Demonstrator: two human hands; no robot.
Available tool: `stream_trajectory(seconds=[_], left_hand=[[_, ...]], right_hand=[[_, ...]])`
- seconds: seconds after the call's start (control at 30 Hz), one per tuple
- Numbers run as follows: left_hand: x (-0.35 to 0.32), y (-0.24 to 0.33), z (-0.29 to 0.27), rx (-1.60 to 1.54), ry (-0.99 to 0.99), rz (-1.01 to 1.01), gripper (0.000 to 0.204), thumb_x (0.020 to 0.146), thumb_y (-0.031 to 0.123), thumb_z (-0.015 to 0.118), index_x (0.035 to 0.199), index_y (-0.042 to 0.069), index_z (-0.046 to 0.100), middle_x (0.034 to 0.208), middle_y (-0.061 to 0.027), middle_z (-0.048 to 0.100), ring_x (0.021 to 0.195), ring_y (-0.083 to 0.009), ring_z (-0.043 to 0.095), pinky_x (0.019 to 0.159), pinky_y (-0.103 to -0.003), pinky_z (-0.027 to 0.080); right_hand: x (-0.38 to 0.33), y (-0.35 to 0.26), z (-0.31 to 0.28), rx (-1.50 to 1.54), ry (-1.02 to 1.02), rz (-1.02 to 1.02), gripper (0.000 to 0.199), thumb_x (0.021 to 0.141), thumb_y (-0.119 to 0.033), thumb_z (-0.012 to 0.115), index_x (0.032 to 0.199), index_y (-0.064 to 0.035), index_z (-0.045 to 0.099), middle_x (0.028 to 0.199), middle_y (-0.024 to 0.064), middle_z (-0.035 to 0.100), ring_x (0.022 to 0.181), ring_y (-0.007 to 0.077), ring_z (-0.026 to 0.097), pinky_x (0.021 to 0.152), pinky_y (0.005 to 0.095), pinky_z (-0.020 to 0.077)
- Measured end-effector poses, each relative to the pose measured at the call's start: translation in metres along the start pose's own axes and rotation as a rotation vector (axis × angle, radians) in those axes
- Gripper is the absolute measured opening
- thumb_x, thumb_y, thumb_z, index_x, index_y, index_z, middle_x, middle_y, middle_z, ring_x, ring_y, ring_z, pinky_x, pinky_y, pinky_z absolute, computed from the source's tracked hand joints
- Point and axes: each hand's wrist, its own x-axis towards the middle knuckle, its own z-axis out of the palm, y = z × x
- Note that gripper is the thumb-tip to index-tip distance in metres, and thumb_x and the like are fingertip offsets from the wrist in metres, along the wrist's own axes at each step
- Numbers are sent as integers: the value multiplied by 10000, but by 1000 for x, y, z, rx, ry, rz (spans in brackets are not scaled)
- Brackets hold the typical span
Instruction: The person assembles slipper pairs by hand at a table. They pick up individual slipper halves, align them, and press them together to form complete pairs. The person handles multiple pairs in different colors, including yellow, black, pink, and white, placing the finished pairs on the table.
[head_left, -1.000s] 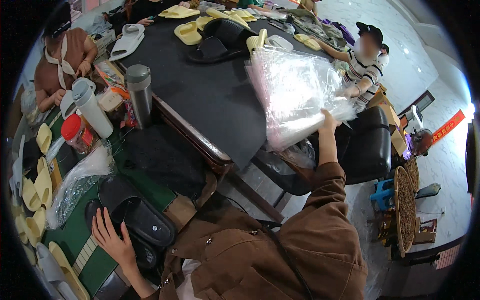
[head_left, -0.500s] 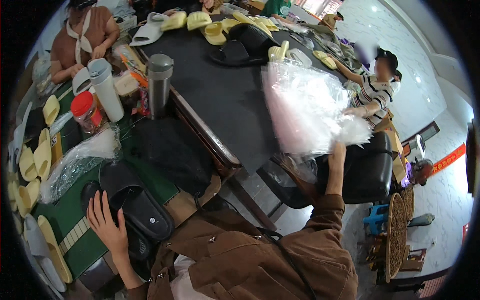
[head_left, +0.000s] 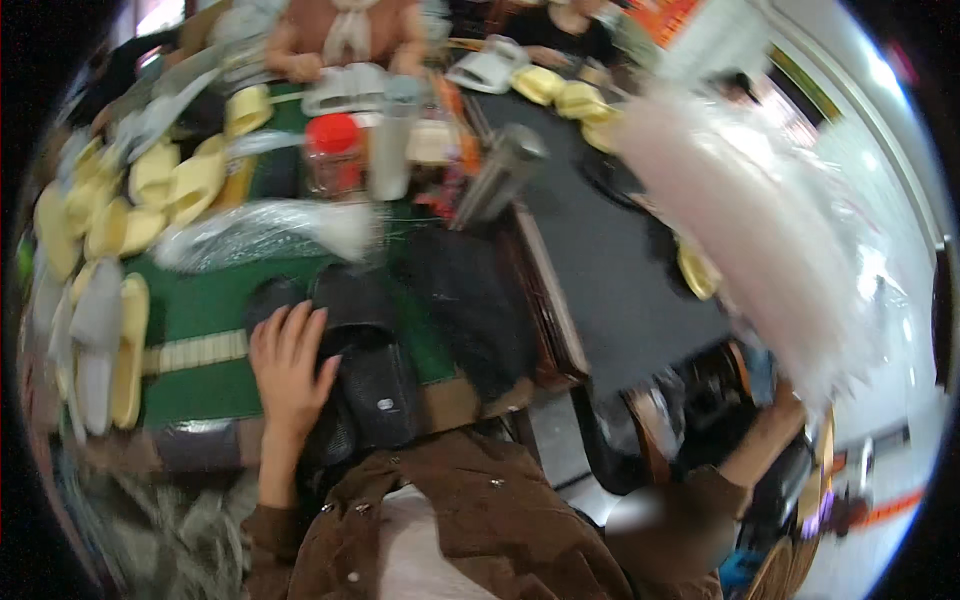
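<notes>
My left hand (head_left: 290,360) lies flat with its fingers stretched over a black slipper (head_left: 272,293) on the green table. Tight beside it on the right is a second black slipper (head_left: 382,385), with a small pale round mark on its footbed. Out to the right, my right hand (head_left: 783,408) grips the lower end of a thick bundle of transparent plastic bags (head_left: 740,230). The bundle is lifted off the table, pinkish along its edge and smeared by motion. Its mass partly hides my right fingers.
A wad of plastic bags (head_left: 270,237), a red-lidded jar (head_left: 333,155), a white tumbler (head_left: 392,140) and a steel flask (head_left: 500,175) stand beyond the slippers. Yellow slippers (head_left: 195,180) crowd the left. A black table (head_left: 640,300) extends right; people sit at the far side.
The view has swung round to the left. My right hand has raised the bag bundle and drawn it away from the black table and the co-worker. My left hand stays on the slipper.
</notes>
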Motion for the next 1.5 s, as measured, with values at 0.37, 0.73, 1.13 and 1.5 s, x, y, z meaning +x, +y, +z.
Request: stream_trajectory(seconds=[0.37, 0.73, 1.13, 1.5], left_hand=[[-18, -6, 10, -86, 160, -30, 654, 739, 325, 747, 1330, 144, 532, 1379, -56, 489, 1293, -291, 410, 1103, -516, 268], [-18, -4, 31, -104, 176, -26, 644, 816, 413, 687, 1366, 138, 499, 1423, -58, 444, 1346, -295, 339, 1133, -546, 227], [-23, -7, 49, -270, 289, -22, 646, 787, 331, 746, 1329, 61, 523, 1387, -110, 452, 1338, -335, 347, 1129, -566, 237], [-24, -10, 36, -221, 252, 6, 591, 850, 362, 660, 1341, 67, 517, 1362, -119, 474, 1338, -347, 356, 1121, -570, 238]], right_hand=[[-26, 204, 309, 512, -655, 551, 357, 926, 68, 495, 1281, 92, 466, 1218, 217, 551, 994, 311, 621, 888, 362, 571], [-318, 302, 659, 1128, -1059, 1213, 358, 948, 75, 466, 1305, 101, 445, 1285, 254, 502, 1070, 340, 606, 932, 348, 576], [-505, 289, 654, 1164, -1255, 1506, 291, 984, 31, 438, 1265, 96, 479, 1221, 232, 571, 1120, 311, 598, 931, 334, 586], [-546, 295, 588, 402, -1272, 1346, 208, 987, -5, 367, 1127, 124, 450, 1129, 219, 575, 994, 322, 651, 855, 358, 620]])
